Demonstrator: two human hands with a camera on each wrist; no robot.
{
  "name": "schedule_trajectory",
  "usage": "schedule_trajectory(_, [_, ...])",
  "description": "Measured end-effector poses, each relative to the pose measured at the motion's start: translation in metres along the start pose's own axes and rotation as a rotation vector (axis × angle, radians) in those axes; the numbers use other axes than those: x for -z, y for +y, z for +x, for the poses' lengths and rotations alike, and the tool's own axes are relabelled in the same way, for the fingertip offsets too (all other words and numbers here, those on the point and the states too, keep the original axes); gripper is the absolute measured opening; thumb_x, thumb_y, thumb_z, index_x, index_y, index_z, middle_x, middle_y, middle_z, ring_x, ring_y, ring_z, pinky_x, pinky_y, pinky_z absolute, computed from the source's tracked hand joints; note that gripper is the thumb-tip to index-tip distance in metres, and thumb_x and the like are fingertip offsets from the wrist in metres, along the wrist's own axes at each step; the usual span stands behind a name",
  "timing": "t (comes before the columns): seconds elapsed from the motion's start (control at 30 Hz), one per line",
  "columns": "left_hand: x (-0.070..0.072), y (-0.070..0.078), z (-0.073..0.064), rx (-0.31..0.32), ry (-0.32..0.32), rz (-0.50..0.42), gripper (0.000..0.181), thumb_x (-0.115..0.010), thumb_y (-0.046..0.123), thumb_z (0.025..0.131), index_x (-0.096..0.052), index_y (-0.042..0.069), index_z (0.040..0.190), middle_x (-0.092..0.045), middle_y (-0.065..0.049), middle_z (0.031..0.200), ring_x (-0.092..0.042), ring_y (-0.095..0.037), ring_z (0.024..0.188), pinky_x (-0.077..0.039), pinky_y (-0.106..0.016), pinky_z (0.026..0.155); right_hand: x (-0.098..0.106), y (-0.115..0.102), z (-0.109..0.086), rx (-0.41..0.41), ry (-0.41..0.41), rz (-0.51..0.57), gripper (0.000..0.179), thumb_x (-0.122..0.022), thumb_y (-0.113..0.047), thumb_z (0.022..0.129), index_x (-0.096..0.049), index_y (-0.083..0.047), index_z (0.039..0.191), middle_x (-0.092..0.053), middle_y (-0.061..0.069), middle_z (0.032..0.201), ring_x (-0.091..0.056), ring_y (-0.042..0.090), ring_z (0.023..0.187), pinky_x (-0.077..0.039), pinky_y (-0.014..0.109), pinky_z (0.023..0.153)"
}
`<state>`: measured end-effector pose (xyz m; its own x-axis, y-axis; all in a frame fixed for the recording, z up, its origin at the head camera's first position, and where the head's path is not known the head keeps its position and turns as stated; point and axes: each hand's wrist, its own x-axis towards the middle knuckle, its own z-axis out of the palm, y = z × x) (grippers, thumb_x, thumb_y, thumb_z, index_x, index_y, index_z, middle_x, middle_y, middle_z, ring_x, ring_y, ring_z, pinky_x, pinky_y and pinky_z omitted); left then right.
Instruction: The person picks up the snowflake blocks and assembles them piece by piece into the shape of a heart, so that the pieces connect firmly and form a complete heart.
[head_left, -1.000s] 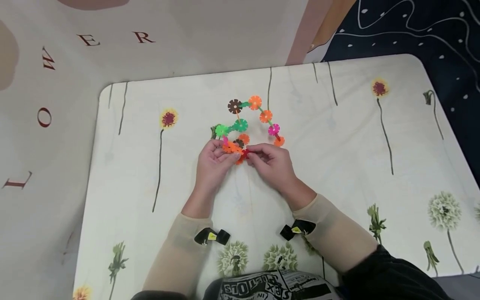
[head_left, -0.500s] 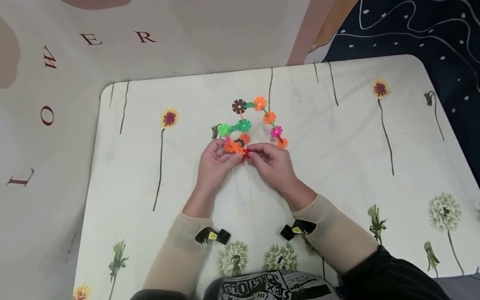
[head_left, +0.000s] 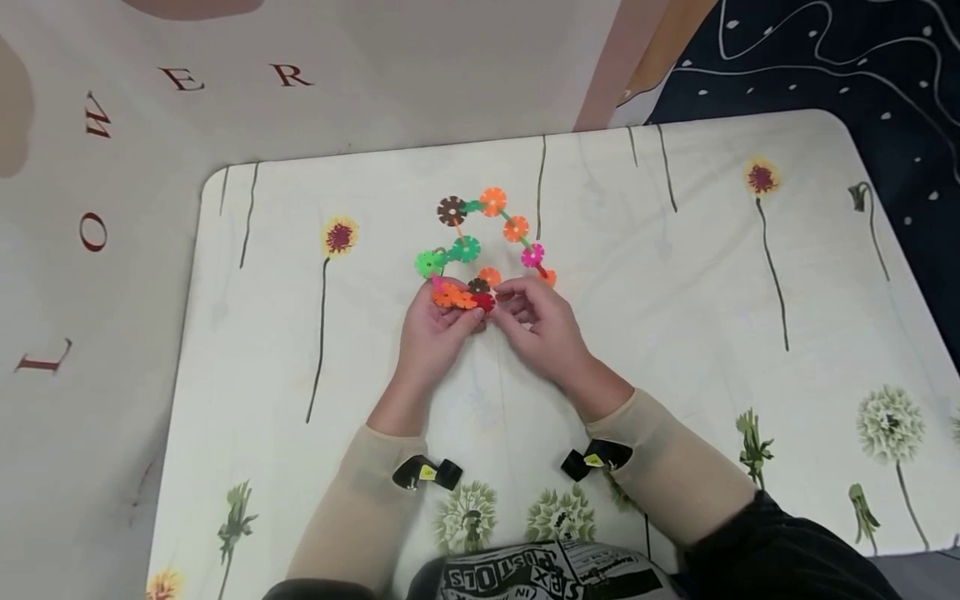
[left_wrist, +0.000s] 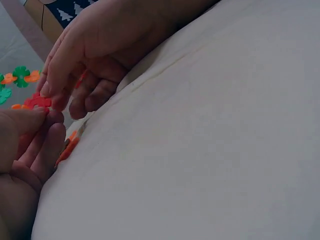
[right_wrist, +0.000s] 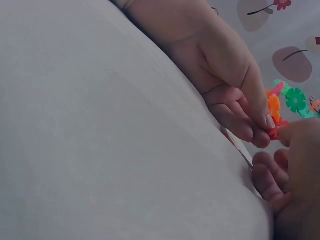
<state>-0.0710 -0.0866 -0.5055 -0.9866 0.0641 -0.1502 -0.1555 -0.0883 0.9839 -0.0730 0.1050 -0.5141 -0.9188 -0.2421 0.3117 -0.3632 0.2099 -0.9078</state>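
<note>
A chain of slotted, flower-shaped plastic discs (head_left: 465,248) in green, orange, brown and pink curves beyond my hands. At its near end sits a red slotted disc (head_left: 483,302), beside several orange discs (head_left: 450,296). My left hand (head_left: 433,342) pinches this end, its thumb at the red disc. My right hand (head_left: 546,329) has thumb and fingertip at the red disc's right edge; the left wrist view shows the red disc (left_wrist: 39,102) between them. A brown disc (head_left: 478,285) and an orange disc (head_left: 490,276) lie just behind; whether they join the chain is unclear.
The white table cover (head_left: 675,333) has printed flowers and stems. In the left wrist view, an orange piece (left_wrist: 70,147) is low by the left fingers. A lettered wall (head_left: 375,92) rises along the back, and a dark patterned cloth (head_left: 840,67) is at the far right.
The chain first shifted slightly right, then swung left. The red disc shows more fully now, and an orange piece below it is no longer visible. Both hands stay nearly in place.
</note>
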Motion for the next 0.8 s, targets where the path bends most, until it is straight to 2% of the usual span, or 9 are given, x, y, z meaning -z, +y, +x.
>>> schedule_trajectory(0.07, [0.0002, 0.0003, 0.0009, 0.008, 0.041, -0.062, 0.039, -0.071, -0.009, 0.098, -0.050, 0.002, 0.128, -0.070, -0.022, 0.120, -0.076, -0.028, 0.102, -0.063, -0.036, 0.089, 0.0009, 0.0001, 0.0004, 0.020, -0.050, -0.074, 0.014, -0.076, 0.001, 0.094, -0.073, 0.000, 0.108, -0.071, 0.011, 0.110, -0.069, 0.022, 0.099, -0.059, 0.033, 0.085])
schedule_trajectory(0.17, [0.0002, 0.0016, 0.0016, 0.028, 0.088, -0.118, 0.040, -0.070, -0.006, 0.100, -0.048, 0.006, 0.131, -0.068, -0.020, 0.123, -0.075, -0.028, 0.105, -0.061, -0.035, 0.093, 0.0024, 0.0015, 0.0011, 0.090, -0.168, -0.211, 0.007, -0.078, -0.007, 0.094, -0.080, -0.006, 0.100, -0.073, 0.008, 0.117, -0.062, 0.025, 0.115, -0.051, 0.041, 0.101])
schedule_trajectory(0.27, [0.0000, 0.0025, 0.0021, 0.047, 0.102, -0.142, 0.042, -0.069, -0.006, 0.101, -0.046, 0.007, 0.134, -0.066, -0.018, 0.125, -0.074, -0.027, 0.107, -0.061, -0.035, 0.095, 0.0032, 0.0023, 0.0012, 0.161, -0.280, -0.326, 0.012, -0.079, -0.014, 0.094, -0.085, -0.012, 0.104, -0.072, 0.007, 0.129, -0.053, 0.029, 0.129, -0.043, 0.047, 0.110])
schedule_trajectory(0.37, [0.0001, 0.0024, 0.0026, 0.045, 0.102, -0.145, 0.042, -0.068, -0.006, 0.101, -0.045, 0.007, 0.134, -0.065, -0.018, 0.127, -0.074, -0.028, 0.107, -0.060, -0.036, 0.095, 0.0037, 0.0025, 0.0004, 0.186, -0.336, -0.378, 0.016, -0.079, -0.017, 0.095, -0.085, -0.015, 0.110, -0.068, 0.009, 0.137, -0.048, 0.031, 0.133, -0.041, 0.049, 0.113])
schedule_trajectory(0.53, [0.0004, 0.0019, 0.0026, 0.037, 0.102, -0.143, 0.040, -0.068, -0.006, 0.101, -0.046, 0.006, 0.133, -0.066, -0.019, 0.125, -0.075, -0.028, 0.107, -0.060, -0.036, 0.095, 0.0035, 0.0003, 0.0002, 0.186, -0.352, -0.401, 0.015, -0.081, -0.016, 0.095, -0.086, -0.016, 0.109, -0.068, 0.009, 0.136, -0.049, 0.031, 0.130, -0.043, 0.046, 0.110])
schedule_trajectory(0.7, [0.0011, 0.0013, 0.0025, 0.051, 0.109, -0.135, 0.040, -0.069, -0.004, 0.102, -0.046, 0.007, 0.133, -0.068, -0.019, 0.124, -0.075, -0.028, 0.108, -0.060, -0.036, 0.095, 0.0014, 0.0001, 0.0008, 0.175, -0.306, -0.374, 0.011, -0.085, -0.012, 0.092, -0.085, -0.012, 0.103, -0.075, 0.004, 0.119, -0.057, 0.025, 0.117, -0.048, 0.040, 0.100])
schedule_trajectory(0.8, [0.0014, 0.0012, 0.0028, 0.051, 0.110, -0.134, 0.039, -0.069, -0.004, 0.101, -0.047, 0.007, 0.132, -0.069, -0.018, 0.124, -0.075, -0.029, 0.108, -0.061, -0.037, 0.095, 0.0006, 0.0014, 0.0018, 0.160, -0.271, -0.362, 0.014, -0.084, -0.012, 0.094, -0.083, -0.011, 0.108, -0.078, 0.001, 0.111, -0.062, 0.021, 0.110, -0.050, 0.037, 0.096])
